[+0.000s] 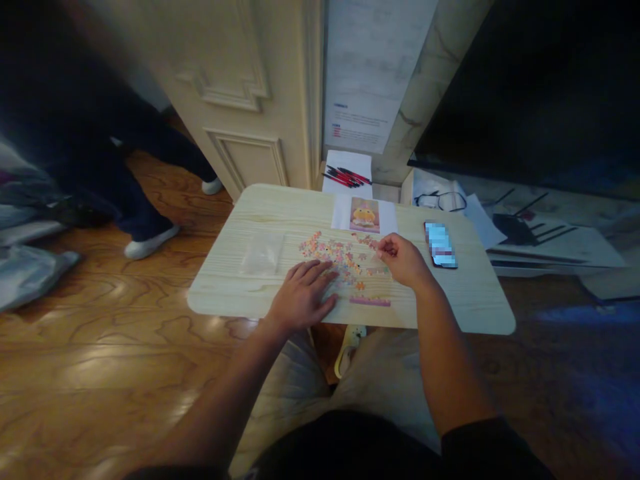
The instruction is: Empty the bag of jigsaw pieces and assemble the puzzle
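Note:
Small pastel jigsaw puzzle pieces (327, 252) lie in a loose spread in the middle of the pale wooden table (220, 280). My left hand (303, 293) rests at the near left of the spread, fingers stretched out over the nearest pieces. At the far right of the pieces, my right hand (400, 259) pinches a jigsaw puzzle piece, mostly hidden by thumb and fingertips. A joined strip of puzzle (370, 301), purple along its lower edge, lies near the front edge. Beyond the pieces is a picture of a yellow-orange figure (365, 215) on white paper.
A clear plastic bag (263, 253) lies left of the pieces, a phone (441, 245) to the right. Behind the table are red and black pens (347, 177) on paper and a pair of glasses (443, 201). Another person's legs (135, 200) stand at the left.

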Demonstrator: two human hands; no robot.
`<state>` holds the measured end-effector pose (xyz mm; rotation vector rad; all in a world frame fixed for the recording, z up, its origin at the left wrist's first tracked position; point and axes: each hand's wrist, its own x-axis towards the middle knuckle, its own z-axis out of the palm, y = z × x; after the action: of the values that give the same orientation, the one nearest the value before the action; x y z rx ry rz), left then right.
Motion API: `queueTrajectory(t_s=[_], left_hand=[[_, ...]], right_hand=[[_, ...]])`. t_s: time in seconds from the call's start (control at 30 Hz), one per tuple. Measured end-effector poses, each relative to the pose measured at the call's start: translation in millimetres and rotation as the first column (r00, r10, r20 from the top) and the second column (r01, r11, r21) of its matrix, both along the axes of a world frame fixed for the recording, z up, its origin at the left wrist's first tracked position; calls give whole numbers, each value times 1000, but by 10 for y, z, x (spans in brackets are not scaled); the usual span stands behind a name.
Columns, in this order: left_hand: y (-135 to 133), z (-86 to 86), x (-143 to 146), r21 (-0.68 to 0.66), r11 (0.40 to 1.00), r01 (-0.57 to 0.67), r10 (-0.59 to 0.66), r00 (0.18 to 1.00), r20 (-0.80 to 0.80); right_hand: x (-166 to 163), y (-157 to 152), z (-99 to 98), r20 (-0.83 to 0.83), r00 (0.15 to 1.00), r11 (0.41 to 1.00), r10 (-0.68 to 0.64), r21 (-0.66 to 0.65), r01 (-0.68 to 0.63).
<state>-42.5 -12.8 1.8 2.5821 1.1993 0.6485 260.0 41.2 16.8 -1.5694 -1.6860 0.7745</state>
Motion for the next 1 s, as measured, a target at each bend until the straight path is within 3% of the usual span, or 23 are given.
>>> queueTrajectory(t_s=[0.17,0.3,0.5,0.7,1.0], left_hand=[[-26,86,388,13,990,140,-139,990,-34],[24,66,605,7,993,117,-116,989,-90],[78,5,358,16,1000,26,-24,994,-107],[8,-46,60,26,998,-60,59,998,20],[-25,-74,27,-17,993,-117,118,990,84]], right_hand=[[51,-140,12,19,995,994,97,-51,-96],[37,-192,10,37,994,993,99,-61,-97],[-67,-217,81,66,995,996,80,-48,-77],[-277,-108,-35,2,998,995,70,-70,-70],[-440,-153,3,187,981,999,44,8,-46]])
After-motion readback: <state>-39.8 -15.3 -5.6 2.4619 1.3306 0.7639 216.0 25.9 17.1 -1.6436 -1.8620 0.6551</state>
